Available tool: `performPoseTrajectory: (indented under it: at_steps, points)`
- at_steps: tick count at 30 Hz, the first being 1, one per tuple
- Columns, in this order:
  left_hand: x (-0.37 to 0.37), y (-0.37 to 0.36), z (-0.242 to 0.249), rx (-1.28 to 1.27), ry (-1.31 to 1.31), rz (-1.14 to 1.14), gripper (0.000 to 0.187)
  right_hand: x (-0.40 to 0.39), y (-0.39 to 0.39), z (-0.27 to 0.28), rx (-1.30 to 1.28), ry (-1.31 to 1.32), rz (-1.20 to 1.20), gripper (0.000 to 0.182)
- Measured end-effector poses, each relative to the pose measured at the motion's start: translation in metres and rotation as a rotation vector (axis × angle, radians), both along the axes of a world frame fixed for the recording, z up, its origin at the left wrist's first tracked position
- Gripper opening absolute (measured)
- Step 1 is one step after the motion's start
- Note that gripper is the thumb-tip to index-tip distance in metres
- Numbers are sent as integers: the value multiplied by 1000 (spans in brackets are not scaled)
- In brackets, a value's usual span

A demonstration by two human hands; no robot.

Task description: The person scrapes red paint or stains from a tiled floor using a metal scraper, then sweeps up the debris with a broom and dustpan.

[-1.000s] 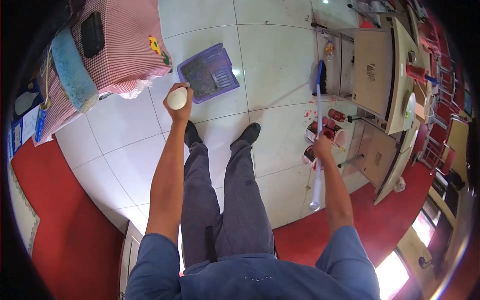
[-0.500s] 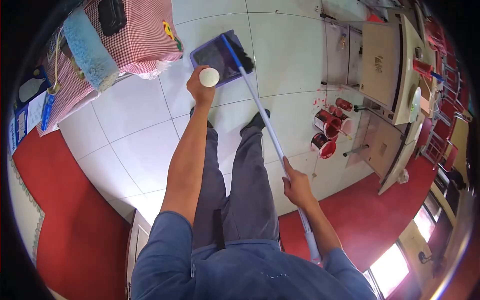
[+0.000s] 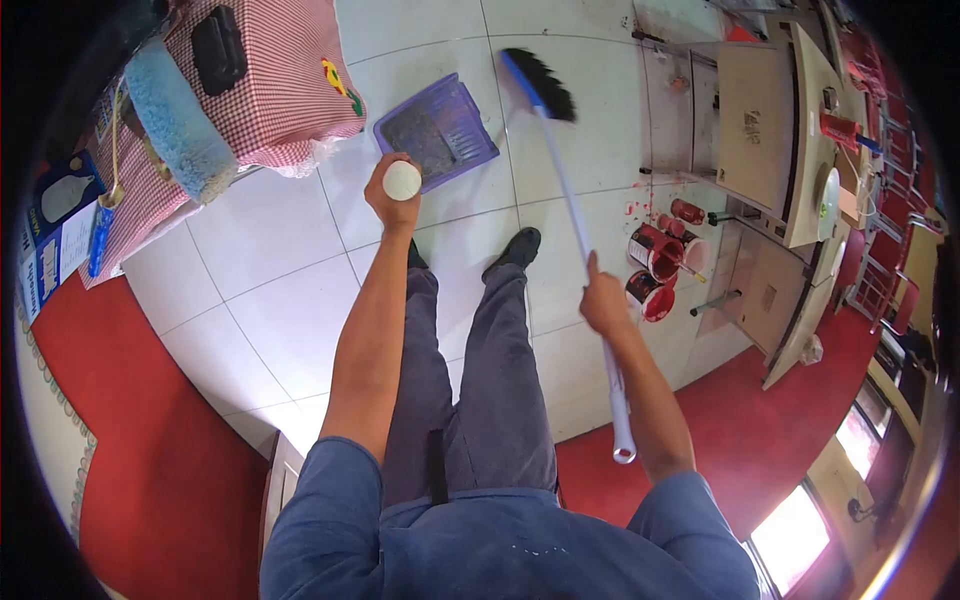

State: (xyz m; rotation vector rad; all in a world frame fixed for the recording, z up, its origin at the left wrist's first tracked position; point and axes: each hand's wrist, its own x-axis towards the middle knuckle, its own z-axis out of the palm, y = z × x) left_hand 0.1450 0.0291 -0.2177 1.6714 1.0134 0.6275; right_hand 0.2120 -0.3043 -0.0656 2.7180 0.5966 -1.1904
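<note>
My left hand [image 3: 393, 196] is closed round the top of an upright dustpan handle [image 3: 402, 181], whose pale round end faces up. Below it the purple dustpan [image 3: 489, 151] lies on the tiles, with greyish dirt in its pan. My right hand [image 3: 606, 299] grips the light-coloured pole of a broom [image 3: 566, 188] partway along. The broom's blue head with black bristles [image 3: 543, 84] is apart from the dustpan, beyond its right side. The pole's lower end [image 3: 623, 450] points back beside my right forearm.
Red-stained paint cans [image 3: 655, 252] stand on the tiled floor to the right, with red splashes round them. Further right is a wooden desk [image 3: 757, 140]. At left, a checked cloth [image 3: 285, 75] covers a table that bears a fluffy blue paint roller [image 3: 180, 120].
The broom head has moved right, off the dustpan and onto the tiles. My right hand has shifted slightly up and right with the pole. My left hand has lowered a little.
</note>
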Motion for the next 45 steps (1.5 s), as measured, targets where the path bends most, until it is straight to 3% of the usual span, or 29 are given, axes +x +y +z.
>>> performPoseTrajectory:
  at_steps: [5,8,12,17,19,21,22,25,28,30,34,36,39,42,43,44,45]
  points:
    - [7,-7,0,23,-62,32,9,-66,12,92,298,268,-150,70]
    - [22,-9,11,95,-33,14,14,-67,9,140,462,174,-271,68]
    - [72,-4,26,90,-107,-2,11,-8,-27,162,170,-27,-274,70]
    - [153,2,41,168,-55,-24,10,157,-93,120,-187,-302,-324,72]
    - [180,11,22,192,-61,-31,11,221,-139,76,-108,-480,-271,64]
    - [203,14,5,198,-129,-27,10,288,-158,51,-47,-363,-328,66]
    - [215,12,14,147,-5,-41,10,304,-167,49,-30,-297,-361,67]
    - [241,5,-4,221,-24,-109,10,322,-164,45,-94,-311,-250,64]
    - [258,11,-9,242,123,8,14,298,-201,21,136,-241,-236,66]
    - [272,12,-1,281,187,81,18,286,-188,62,240,-152,-319,67]
    - [287,18,5,145,151,261,33,285,-170,115,146,-135,-419,65]
    - [285,20,9,162,254,269,40,297,-169,116,49,-198,-432,65]
    - [253,24,-36,133,431,212,47,345,-170,79,8,-232,-445,66]
    - [223,-5,-32,-607,788,340,55,354,-182,37,84,-174,-393,66]
    - [194,-10,-63,-669,886,238,65,344,-179,39,109,-180,-383,67]
    - [198,-30,-43,-696,956,18,73,326,-174,48,133,-186,-363,67]
    - [208,-59,-20,-553,986,-21,77,311,-168,57,158,-194,-336,67]
